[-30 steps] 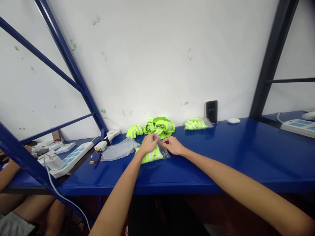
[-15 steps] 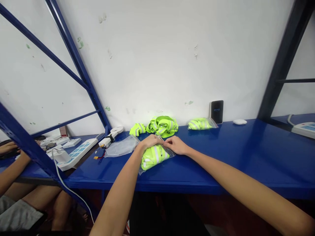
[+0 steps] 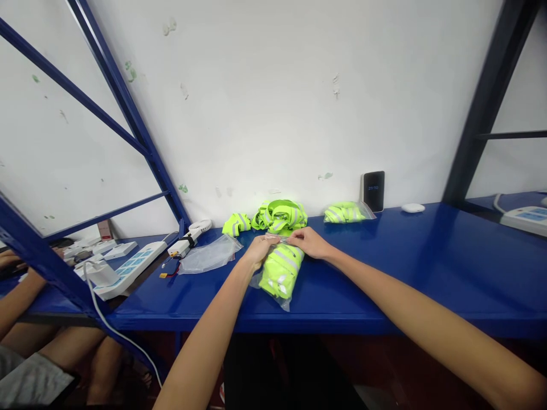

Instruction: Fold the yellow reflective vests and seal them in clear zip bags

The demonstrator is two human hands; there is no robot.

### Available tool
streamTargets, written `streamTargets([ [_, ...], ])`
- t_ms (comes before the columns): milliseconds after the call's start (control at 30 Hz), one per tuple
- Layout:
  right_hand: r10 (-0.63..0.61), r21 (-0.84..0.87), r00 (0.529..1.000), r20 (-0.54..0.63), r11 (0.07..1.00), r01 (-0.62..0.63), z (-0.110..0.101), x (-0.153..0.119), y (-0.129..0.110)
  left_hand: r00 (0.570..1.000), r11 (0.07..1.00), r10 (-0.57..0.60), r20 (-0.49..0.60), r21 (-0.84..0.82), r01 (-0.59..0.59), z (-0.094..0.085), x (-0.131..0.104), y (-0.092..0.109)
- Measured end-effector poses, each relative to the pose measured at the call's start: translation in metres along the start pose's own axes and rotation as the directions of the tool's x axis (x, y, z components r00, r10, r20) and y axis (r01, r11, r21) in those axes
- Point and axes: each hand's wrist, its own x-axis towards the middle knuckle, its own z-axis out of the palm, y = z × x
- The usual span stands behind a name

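A clear plastic bag with a folded yellow-green reflective vest (image 3: pixel 282 270) inside lies near the front edge of the blue table (image 3: pixel 363 285). Both hands pinch its top edge: my left hand (image 3: pixel 260 250) at the left corner, my right hand (image 3: pixel 310 242) toward the right. Just behind them sits a loose heap of yellow-green reflective fabric (image 3: pixel 280 215), with a smaller folded piece (image 3: pixel 236 224) to its left. An empty clear bag (image 3: pixel 210 255) rests flat left of my left hand. Farther right, by the wall, is another bagged vest (image 3: pixel 345 212).
A black-screened device (image 3: pixel 373 191) leans on the wall beside a white oval case (image 3: pixel 412 208). At left are a small white fan (image 3: pixel 200 226), a power strip (image 3: pixel 130 270), a blue rack post (image 3: pixel 47 262) and another person's arm (image 3: pixel 21 296).
The bagged vest has turned more upright, its lower end now pointing toward the table's front edge. My hands have shifted along its top edge and still pinch it.
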Motion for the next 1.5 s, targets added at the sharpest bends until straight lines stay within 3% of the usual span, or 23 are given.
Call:
streamTargets([
  [133, -0.106, -0.11, 0.989, 0.107, 0.987, 0.118, 0.001, -0.007, -0.011, 0.977, 0.997, -0.076, 0.198, 0.044, 0.069, -0.018, -0.005, -0.006],
  [233, -0.154, -0.166, 0.967, 0.202, 0.968, 0.189, 0.008, -0.011, -0.017, 0.951, 0.985, -0.094, 0.296, 0.169, 0.045, -0.027, -0.007, -0.005],
  [333, -0.169, -0.185, 0.948, 0.272, 0.957, 0.223, 0.011, -0.013, -0.016, 0.93, 0.922, -0.084, 0.357, 0.382, -0.063, -0.03, -0.004, 0.004],
  [433, -0.113, -0.181, 0.971, 0.211, 0.972, 0.153, 0.009, -0.011, -0.013, 0.903, 0.832, -0.022, 0.428, 0.509, -0.221, -0.032, 0.0, 0.012],
  [533, -0.057, -0.17, 0.982, 0.181, 0.981, 0.088, 0.005, -0.009, -0.01, 0.907, 0.79, 0.099, 0.41, 0.521, -0.322, -0.036, 0.0, 0.008],
  [667, -0.085, -0.162, 0.977, 0.195, 0.98, 0.118, 0.005, -0.008, -0.009, 0.915, 0.758, 0.203, 0.35, 0.535, -0.373, -0.038, -0.004, -0.003],
  [733, -0.123, -0.198, 0.972, 0.2, 0.967, 0.163, 0.007, -0.009, -0.01, 0.905, 0.72, 0.166, 0.392, 0.579, -0.382, -0.037, -0.004, 0.0],
  [867, -0.225, -0.26, 0.94, 0.257, 0.92, 0.292, 0.01, -0.011, -0.014, 0.865, 0.637, -0.026, 0.501, 0.676, -0.371, -0.031, 0.0, 0.019],
  [967, -0.252, -0.286, 0.928, 0.274, 0.9, 0.329, 0.01, -0.011, -0.016, 0.841, 0.597, -0.028, 0.541, 0.684, -0.42, -0.025, 0.002, 0.024],
  [1100, -0.169, -0.269, 0.94, 0.297, 0.93, 0.252, 0.003, -0.011, -0.015, 0.828, 0.61, 0.063, 0.556, 0.636, -0.473, -0.017, -0.001, 0.009],
  [1267, -0.083, -0.191, 0.912, 0.401, 0.966, 0.172, -0.008, -0.009, -0.014, 0.834, 0.711, 0.039, 0.551, 0.571, -0.411, -0.013, -0.011, -0.001],
  [1500, -0.19, -0.059, 0.897, 0.399, 0.971, 0.232, -0.011, -0.009, -0.022, 0.862, 0.814, 0.035, 0.505, 0.486, -0.318, -0.023, -0.006, 0.004],
])
